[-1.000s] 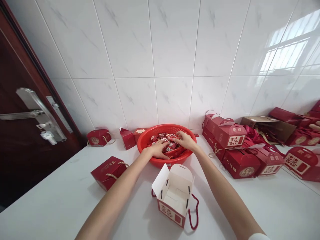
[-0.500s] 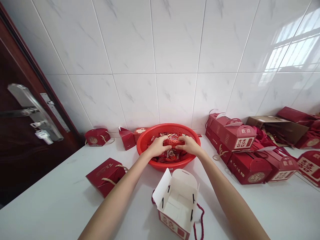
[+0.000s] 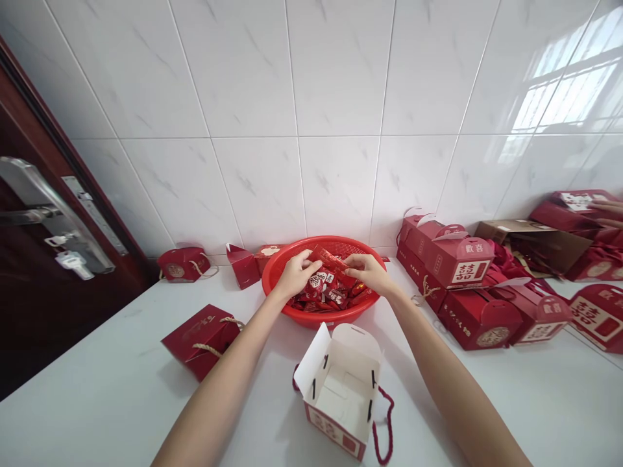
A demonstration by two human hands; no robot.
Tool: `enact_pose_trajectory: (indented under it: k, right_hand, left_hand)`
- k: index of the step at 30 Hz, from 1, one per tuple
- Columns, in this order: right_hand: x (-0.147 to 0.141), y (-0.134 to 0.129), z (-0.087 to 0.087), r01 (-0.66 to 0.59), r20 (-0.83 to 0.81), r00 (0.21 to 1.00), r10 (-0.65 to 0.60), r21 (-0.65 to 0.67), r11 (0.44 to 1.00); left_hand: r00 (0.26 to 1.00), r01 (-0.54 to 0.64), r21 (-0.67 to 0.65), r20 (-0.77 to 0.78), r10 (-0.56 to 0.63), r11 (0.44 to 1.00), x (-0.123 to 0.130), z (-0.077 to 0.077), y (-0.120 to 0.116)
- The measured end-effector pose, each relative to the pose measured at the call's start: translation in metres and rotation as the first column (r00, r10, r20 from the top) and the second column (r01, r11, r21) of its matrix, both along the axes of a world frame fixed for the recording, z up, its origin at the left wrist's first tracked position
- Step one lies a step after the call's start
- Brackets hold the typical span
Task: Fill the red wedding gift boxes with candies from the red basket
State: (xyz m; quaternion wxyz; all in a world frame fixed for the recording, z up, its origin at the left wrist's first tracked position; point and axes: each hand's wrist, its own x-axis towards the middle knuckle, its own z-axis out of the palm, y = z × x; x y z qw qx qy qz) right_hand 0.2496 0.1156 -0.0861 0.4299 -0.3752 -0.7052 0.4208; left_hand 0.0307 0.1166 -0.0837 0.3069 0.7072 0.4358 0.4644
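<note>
A red plastic basket stands against the tiled wall, holding many red-wrapped candies. Over it, my left hand is closed on the left part of a red packet. My right hand pinches the same packet at its right end. Nearer the camera, between my forearms, an open box with a white inside and a dark red cord has its flaps up; no contents show in it.
Closed red boxes are stacked to the right, near an open brown carton. At left are a red box with rope handles and a smaller one. Another person's hand shows at the right edge.
My hands have lifted slightly, and the red packet between them now tilts, showing more candies beneath. Another person's hand has appeared at the right edge. The view has shifted a little.
</note>
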Motion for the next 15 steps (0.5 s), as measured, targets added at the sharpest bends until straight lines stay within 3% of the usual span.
enact_pose_trajectory:
  k: [4, 10, 15]
  right_hand:
    - [-0.0004, -0.0001, -0.0008, -0.012, 0.011, 1.000, 0.012, -0.002, 1.000]
    - [-0.0015, -0.0028, 0.0026, -0.129, 0.076, 0.989, 0.125, 0.050, 0.990]
    - [0.0005, -0.0040, 0.0038, -0.167, 0.133, 0.979, 0.156, 0.072, 0.983]
  left_hand:
    - [0.999, 0.023, -0.021, 0.023, -0.022, 1.000, -0.0011, 0.0001, -0.0021]
    - [0.996, 0.092, -0.071, 0.025, -0.090, 0.993, -0.0012, 0.0004, -0.0046]
    - [0.999, 0.041, -0.049, -0.002, -0.042, 0.998, -0.0027, -0.0022, -0.0016]
